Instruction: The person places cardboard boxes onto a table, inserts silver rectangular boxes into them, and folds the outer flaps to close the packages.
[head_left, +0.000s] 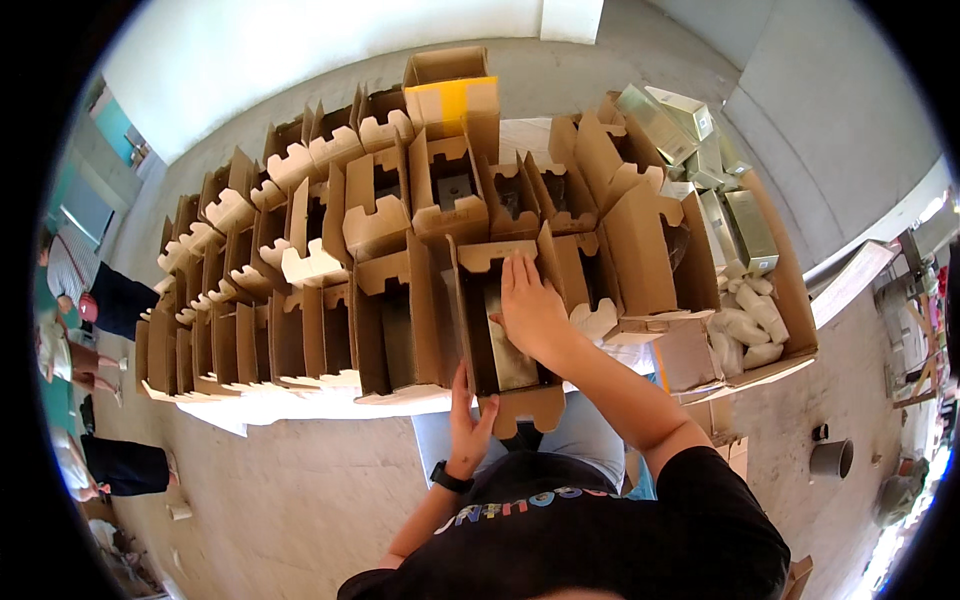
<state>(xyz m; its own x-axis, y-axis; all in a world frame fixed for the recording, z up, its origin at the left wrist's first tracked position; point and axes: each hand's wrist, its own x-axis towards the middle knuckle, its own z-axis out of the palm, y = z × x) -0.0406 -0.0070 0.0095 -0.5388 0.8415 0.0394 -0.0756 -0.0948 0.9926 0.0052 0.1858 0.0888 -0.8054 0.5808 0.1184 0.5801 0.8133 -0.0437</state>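
Note:
In front of me, at the table's near edge, stands an open cardboard box (468,345) with its flaps up. A pale beige pouch-like item (514,365) lies inside; its kind is not clear. My right hand (535,315) reaches into this box with fingers stretched out together against the item and the far inner side. The fingertips touch near the far flap. At the box's near left corner, my left hand (468,425) grips the cardboard between thumb and fingers. A dark watch is on the left wrist.
Rows of open cardboard boxes (380,215) crowd the table to the left and beyond. On the right, a large carton (790,290) holds pale green boxes (750,230) and several white packets (745,325). A bin (831,458) stands on the floor. People are at the far left.

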